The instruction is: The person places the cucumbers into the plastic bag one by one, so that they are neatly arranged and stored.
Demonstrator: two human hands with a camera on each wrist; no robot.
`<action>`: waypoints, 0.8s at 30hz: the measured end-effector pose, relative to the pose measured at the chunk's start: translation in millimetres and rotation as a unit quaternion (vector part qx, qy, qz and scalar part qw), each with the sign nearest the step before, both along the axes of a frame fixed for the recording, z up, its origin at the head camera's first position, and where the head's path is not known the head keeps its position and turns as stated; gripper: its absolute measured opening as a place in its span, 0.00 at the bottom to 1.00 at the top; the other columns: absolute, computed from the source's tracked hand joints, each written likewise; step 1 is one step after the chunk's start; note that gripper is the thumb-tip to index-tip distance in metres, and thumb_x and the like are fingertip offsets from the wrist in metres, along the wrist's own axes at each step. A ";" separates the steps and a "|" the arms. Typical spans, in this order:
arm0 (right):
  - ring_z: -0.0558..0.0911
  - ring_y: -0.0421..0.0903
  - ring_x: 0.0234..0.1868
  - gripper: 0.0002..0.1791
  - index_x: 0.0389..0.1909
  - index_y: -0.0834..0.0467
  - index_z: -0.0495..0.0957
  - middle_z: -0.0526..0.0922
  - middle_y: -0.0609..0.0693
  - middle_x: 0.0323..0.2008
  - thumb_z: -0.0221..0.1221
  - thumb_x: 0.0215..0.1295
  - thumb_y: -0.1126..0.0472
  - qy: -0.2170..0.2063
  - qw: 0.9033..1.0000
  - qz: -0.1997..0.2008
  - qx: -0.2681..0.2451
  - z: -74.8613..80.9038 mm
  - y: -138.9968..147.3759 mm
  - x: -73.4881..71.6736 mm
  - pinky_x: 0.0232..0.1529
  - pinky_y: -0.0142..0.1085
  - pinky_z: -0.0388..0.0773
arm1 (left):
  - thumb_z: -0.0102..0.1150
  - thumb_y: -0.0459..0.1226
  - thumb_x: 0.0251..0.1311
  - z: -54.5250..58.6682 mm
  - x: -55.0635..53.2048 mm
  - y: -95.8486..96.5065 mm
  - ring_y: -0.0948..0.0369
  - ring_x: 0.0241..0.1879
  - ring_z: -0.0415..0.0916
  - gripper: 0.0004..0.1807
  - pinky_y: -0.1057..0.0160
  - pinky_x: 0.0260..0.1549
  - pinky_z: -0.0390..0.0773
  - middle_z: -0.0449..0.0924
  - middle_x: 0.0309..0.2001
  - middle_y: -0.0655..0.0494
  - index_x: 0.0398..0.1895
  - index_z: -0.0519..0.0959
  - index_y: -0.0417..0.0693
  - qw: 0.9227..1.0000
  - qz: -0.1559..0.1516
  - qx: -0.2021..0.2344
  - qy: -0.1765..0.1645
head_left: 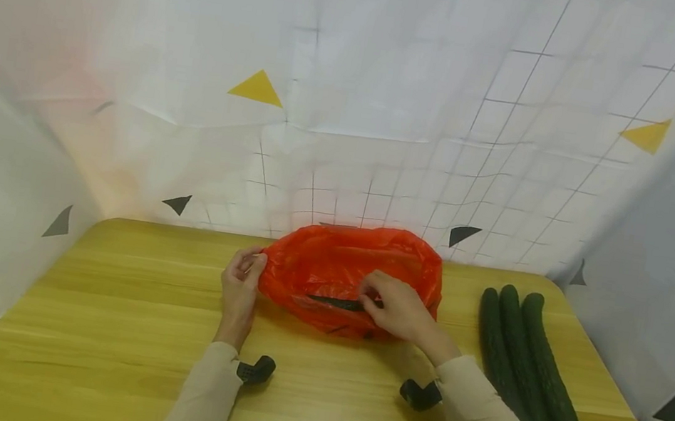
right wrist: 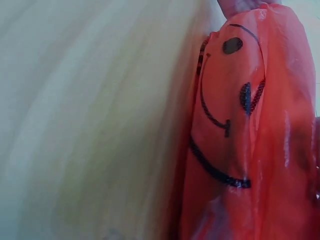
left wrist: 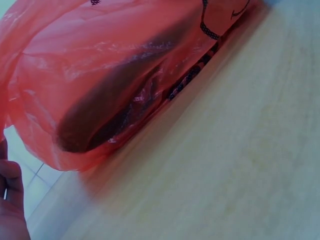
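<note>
A red plastic bag (head_left: 343, 262) lies on its side on the table, its mouth spread toward me. My left hand (head_left: 241, 283) pinches the bag's left edge; in the left wrist view part of that hand (left wrist: 11, 200) shows at the left border. A dark green cucumber (head_left: 337, 302) lies inside the bag along its front side, and its shape shows through the plastic in the left wrist view. Over the bag's mouth is my right hand (head_left: 398, 309), fingers bent, at the cucumber's right part. Whether its fingertips grip the cucumber is hidden.
Three more cucumbers (head_left: 531, 371) lie side by side at the right of the wooden table (head_left: 101, 321). White patterned sheets (head_left: 360, 98) stand behind the table and at both sides. Black wrist devices (head_left: 255, 370) sit at both cuffs.
</note>
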State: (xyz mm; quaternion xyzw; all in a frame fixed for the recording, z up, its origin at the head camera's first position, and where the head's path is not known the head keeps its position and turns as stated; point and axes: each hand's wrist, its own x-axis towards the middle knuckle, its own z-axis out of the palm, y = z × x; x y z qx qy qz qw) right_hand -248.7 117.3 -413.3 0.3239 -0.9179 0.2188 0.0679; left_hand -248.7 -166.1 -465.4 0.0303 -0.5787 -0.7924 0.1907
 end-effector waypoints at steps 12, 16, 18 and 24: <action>0.75 0.40 0.31 0.07 0.31 0.46 0.72 0.73 0.37 0.29 0.60 0.57 0.61 0.034 0.996 -0.034 -0.079 3.1 17.2 15.4 0.35 0.33 0.76 | 0.61 0.42 0.60 2.8 2.0 0.3 0.63 0.38 0.80 0.18 0.69 0.43 0.80 0.82 0.36 0.60 0.50 0.75 0.43 1.000 0.000 -0.005 -0.015; 0.77 0.40 0.30 0.07 0.31 0.47 0.72 0.73 0.38 0.29 0.60 0.57 0.62 0.029 0.994 -0.036 -0.096 1.7 23.6 20.2 0.34 0.35 0.78 | 0.61 0.42 0.60 3.2 2.0 0.3 0.63 0.39 0.79 0.18 0.70 0.44 0.80 0.82 0.36 0.60 0.50 0.75 0.44 1.000 0.000 -0.005 -0.019; 0.76 0.39 0.30 0.07 0.30 0.47 0.73 0.74 0.38 0.28 0.61 0.56 0.62 0.031 0.994 -0.038 -0.101 1.4 26.3 22.0 0.34 0.34 0.78 | 0.62 0.43 0.59 0.3 0.1 0.2 0.63 0.38 0.79 0.18 0.70 0.42 0.80 0.82 0.36 0.59 0.48 0.76 0.44 1.000 0.006 -0.006 -0.013; 0.75 0.37 0.30 0.08 0.29 0.48 0.74 0.75 0.38 0.28 0.61 0.54 0.64 0.057 0.991 -0.045 -0.110 -1.7 35.8 25.1 0.34 0.33 0.76 | 0.63 0.43 0.58 -0.4 -0.2 1.4 0.64 0.36 0.78 0.17 0.71 0.40 0.80 0.81 0.34 0.60 0.47 0.76 0.43 1.000 0.009 -0.003 -0.003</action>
